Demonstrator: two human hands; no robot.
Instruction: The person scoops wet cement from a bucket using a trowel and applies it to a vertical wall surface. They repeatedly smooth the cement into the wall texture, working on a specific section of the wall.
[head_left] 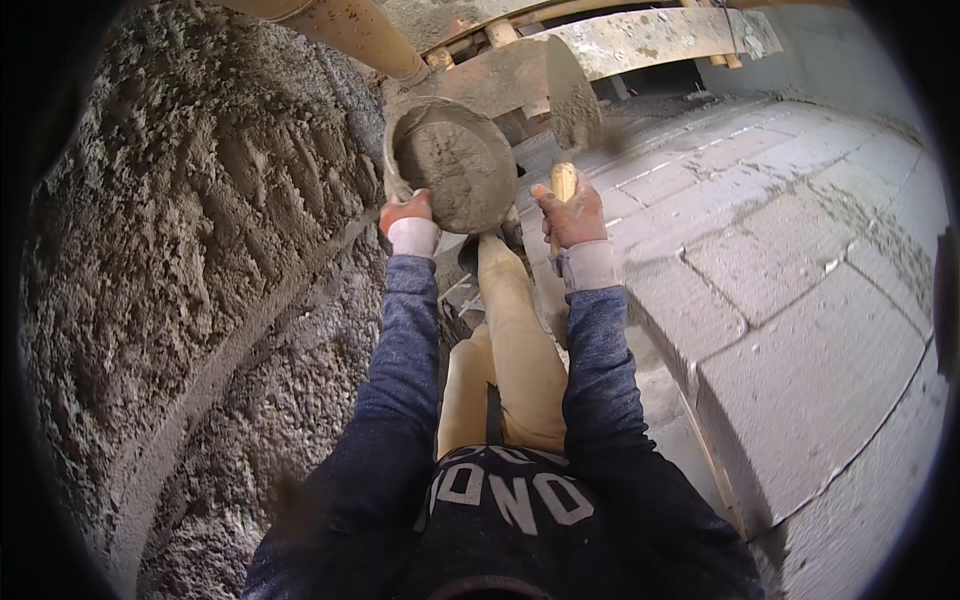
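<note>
My left hand (408, 207) is closed on the near left rim of a round pan (392, 150), which is coated in dried mortar. Grey wet mortar (455, 170) lies inside it. In my right hand (573, 212) is a trowel, gripped by its light wooden handle (564, 182). The trowel's blade (574, 105) points away from me, to the right of the pan, and mortar is smeared on it. Both hands are soiled, and pale cuffs show at the wrists.
Rough grey mortar covers the surface (200, 220) at left, crossed by a long smoother band (250, 345). Pale blockwork (790, 270) with visible joints fills the right. A thick round pole (355, 35) and a mortar-spotted plank (665, 42) stand at the top.
</note>
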